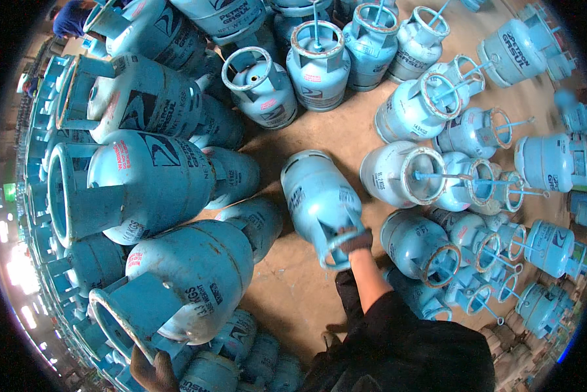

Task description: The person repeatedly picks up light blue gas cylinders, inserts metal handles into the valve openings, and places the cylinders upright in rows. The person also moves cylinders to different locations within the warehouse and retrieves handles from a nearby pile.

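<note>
My right hand [357, 240], in a dark glove, is closed round the collar of a blue gas cylinder [318, 189] in the middle of the view. This cylinder leans, its collar toward me and its base pointing away; whether the base touches the floor, I cannot tell. At the lower left, my gloved left hand [153, 372] grips the collar rim of a larger blue gas cylinder [205, 271], which stands on top of other cylinders. Only part of the left hand shows at the picture's edge.
Stacked gas cylinders [150, 176] form a wall on my left. More cylinders [318, 65] stand at the far side. To the right are several cylinders [398, 173] with thin rods through their collars. Brown floor [287, 287] shows between the groups.
</note>
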Motion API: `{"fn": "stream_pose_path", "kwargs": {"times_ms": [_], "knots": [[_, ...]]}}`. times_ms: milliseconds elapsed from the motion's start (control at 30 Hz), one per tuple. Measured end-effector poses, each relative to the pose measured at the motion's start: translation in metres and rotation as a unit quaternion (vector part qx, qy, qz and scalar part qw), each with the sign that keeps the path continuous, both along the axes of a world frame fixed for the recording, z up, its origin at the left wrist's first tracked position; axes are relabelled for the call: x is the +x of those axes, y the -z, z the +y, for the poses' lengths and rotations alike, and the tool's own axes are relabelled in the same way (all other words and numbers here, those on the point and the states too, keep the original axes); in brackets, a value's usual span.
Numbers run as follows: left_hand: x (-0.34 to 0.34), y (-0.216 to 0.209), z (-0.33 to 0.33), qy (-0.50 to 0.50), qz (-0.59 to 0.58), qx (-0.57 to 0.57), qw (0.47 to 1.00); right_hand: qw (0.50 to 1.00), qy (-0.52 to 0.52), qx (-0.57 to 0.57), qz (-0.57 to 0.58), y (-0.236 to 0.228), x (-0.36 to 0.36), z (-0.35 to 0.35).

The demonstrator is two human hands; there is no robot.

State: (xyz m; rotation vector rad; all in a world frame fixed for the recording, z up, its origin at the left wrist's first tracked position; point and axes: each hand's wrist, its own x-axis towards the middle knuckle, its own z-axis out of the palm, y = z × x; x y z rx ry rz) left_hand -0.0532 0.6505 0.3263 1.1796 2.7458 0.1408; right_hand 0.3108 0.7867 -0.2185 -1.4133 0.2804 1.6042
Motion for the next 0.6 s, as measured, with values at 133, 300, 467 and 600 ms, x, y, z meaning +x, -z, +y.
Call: {"fn": "stream_pose_path", "kwargs": {"times_ms": [133, 300, 467, 600], "knots": [[-0.006, 0.006, -0.002, -0.045, -0.076, 0.11, 0.99, 0.761, -0.531, 0.144, -0.343, -0.014, -0.026, 0.067], [-0.008, 0.011, -0.002, 0.012, -0.001, 0.093, 0.996, 0.181, -0.704, 0.318, -0.608, -0.057, -0.013, 0.135], [0.0, -0.002, 0.006, 0.008, 0.05, 0.023, 0.998, 0.222, -0.661, 0.276, -0.662, -0.107, -0.092, 0.175], [0.002, -0.014, 0.009, 0.02, 0.063, -0.028, 0.997, 0.366, -0.737, 0.236, -0.517, -0.116, -0.106, 0.093]]}}
